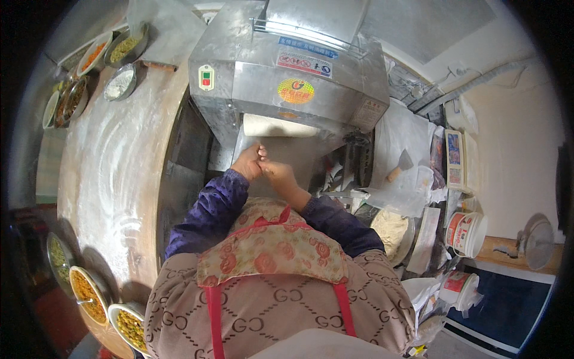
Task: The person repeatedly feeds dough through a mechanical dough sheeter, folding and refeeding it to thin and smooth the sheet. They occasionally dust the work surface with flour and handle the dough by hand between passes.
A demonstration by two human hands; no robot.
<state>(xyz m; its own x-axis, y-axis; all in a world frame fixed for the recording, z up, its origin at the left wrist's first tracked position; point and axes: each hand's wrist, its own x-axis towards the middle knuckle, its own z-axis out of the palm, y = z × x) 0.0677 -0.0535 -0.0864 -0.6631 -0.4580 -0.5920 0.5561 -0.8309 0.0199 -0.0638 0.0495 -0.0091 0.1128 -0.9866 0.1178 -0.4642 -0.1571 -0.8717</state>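
In front of me stands a steel dough sheeter (pixel 255 83) with a red and green switch. A smooth pale roll of dough (pixel 280 126) lies in its opening, across the top of the metal chute (pixel 296 155). My left hand (pixel 248 164) and my right hand (pixel 279 172) meet over the chute, just below the dough. The fingers of both are curled and touch each other. Whether something small is between them cannot be told. Neither hand touches the dough.
A floured wooden worktop (pixel 121 166) runs along the left, with bowls of fillings at both ends and a bowl of flour (pixel 120 83). At right are a scraper (pixel 399 167) on a plastic-covered surface, a basin of dough (pixel 391 233) and a white bucket (pixel 466 234).
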